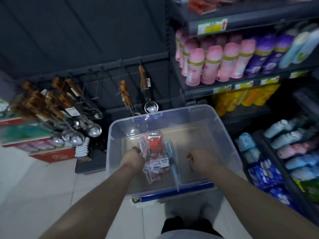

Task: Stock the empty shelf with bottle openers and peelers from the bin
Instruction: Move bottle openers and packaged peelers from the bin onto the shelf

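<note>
A clear plastic bin [229, 144] with a blue rim stands on the floor in front of me. Both my hands reach into it. My left hand [133, 156] grips a bundle of red and orange packaged peelers [153, 145] in clear wrap with white barcode labels. Beside the bundle a blue-handled peeler [172, 161] lies on the bin's bottom. My right hand [198, 157] is curled round a slim dark utensil [190, 165]; blur hides what kind it is. The dark peg rail [103, 68] behind the bin has bare hooks in its middle.
Wood-handled ladles [72, 121] hang on the rail's left hooks, and two orange-handled tools [125, 94] hang near its right end. Shelves at right carry pink bottles [212, 64], yellow bottles [241, 97] and soft packs [269, 169]. Red and green boxes [34, 135] stand at left.
</note>
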Demonstrator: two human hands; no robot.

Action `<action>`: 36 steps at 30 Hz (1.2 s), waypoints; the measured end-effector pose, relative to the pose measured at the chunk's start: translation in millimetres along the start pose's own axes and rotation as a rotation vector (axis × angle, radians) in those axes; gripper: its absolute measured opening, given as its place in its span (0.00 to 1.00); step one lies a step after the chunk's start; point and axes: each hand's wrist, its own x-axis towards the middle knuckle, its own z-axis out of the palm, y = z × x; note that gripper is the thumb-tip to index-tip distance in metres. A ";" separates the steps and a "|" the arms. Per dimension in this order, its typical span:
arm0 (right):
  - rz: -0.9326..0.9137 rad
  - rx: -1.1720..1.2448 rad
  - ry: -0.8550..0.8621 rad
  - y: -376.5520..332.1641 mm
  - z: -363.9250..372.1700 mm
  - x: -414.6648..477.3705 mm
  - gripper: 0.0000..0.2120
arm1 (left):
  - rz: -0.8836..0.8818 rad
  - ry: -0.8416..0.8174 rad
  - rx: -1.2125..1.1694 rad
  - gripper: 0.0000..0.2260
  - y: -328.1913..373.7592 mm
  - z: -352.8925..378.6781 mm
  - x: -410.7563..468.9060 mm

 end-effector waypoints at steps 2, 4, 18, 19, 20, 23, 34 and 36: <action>-0.008 0.030 -0.049 -9.8 8.6 14.6 0.14 | -0.050 -0.013 -0.027 0.18 -5.3 2.6 1.3; -0.017 0.089 -0.076 -21.0 21.1 29.8 0.11 | -0.089 -0.007 -0.065 0.19 -9.3 5.0 2.3; 0.024 0.400 -0.114 -25.2 37.8 74.0 0.29 | -0.170 0.061 -0.105 0.18 -2.5 24.4 13.3; 0.015 0.369 -0.121 -16.4 34.3 77.1 0.23 | -0.164 0.066 -0.084 0.18 2.0 25.6 17.4; 0.008 0.328 -0.117 -7.2 30.3 80.9 0.18 | -0.159 0.071 -0.058 0.17 7.3 26.8 21.5; 0.048 0.289 -0.095 20.2 20.2 91.2 0.11 | -0.160 0.067 0.037 0.16 24.4 33.9 33.0; 0.057 0.345 -0.101 36.6 10.8 89.8 0.06 | -0.253 0.022 -0.022 0.18 50.4 51.8 64.7; 0.036 0.327 -0.134 23.7 10.8 89.9 0.07 | -0.245 0.083 -0.193 0.13 45.7 47.2 60.8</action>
